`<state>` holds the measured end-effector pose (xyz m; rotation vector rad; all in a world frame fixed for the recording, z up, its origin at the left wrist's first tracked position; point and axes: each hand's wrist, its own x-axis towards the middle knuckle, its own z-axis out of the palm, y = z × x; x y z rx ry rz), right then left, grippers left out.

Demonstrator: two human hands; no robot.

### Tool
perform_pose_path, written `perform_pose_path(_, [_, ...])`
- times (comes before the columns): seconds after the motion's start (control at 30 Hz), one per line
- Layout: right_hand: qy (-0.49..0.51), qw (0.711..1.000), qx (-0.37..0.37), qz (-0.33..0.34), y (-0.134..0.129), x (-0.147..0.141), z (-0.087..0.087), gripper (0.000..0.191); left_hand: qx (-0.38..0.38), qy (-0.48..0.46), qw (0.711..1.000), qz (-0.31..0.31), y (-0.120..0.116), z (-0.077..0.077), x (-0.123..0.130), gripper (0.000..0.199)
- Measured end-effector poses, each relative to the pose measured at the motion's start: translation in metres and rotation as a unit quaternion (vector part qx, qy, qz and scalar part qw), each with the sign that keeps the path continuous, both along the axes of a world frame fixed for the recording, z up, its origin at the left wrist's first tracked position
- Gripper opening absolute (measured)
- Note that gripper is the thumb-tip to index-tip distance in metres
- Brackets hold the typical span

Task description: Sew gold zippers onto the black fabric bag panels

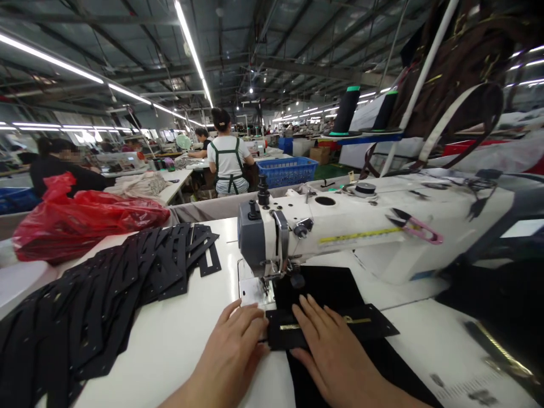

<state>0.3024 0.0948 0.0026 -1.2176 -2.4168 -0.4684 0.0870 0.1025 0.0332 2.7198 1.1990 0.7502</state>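
A black strip with a gold-toothed zipper (290, 327) lies crosswise over a larger black fabric piece (329, 283), just in front of the sewing machine's presser foot. My left hand (233, 345) is at the strip's left end, its bent index finger and thumb closed on the edge there. Flat across the strip's middle, my right hand (334, 348) rests with fingers stretched out, covering part of the zipper. The white sewing machine (340, 224) stands directly beyond both hands, its needle area above the fabric's left edge.
Overlapping black slotted panels (127, 272) cover the table's left side, beside a red plastic bag (89, 218). Pink-handled snips (419, 226) lie on the machine arm. Black thread cones (346, 112) stand behind. Another zippered black piece (505, 345) is at right. A person (229, 158) stands ahead near a blue basket (287, 171).
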Motion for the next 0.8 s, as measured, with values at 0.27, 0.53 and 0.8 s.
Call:
perform_pose_path(0.27, [0.218,0.931,-0.29,0.048,-0.036,0.008,0.047,0.025,-0.221,-0.136,0.965,0.046,-0.045,0.032,0.01,0.014])
perform_pose_path(0.53, [0.299,0.8,-0.51,0.101,-0.055,-0.009,0.108,0.025,-0.451,-0.36,0.814,0.071,-0.084,0.073,-0.001,0.036])
perform_pose_path(0.8, [0.3,0.769,-0.544,0.149,-0.073,-0.036,0.12,0.026,-0.434,-0.399,0.803,0.092,-0.125,0.102,-0.02,0.04])
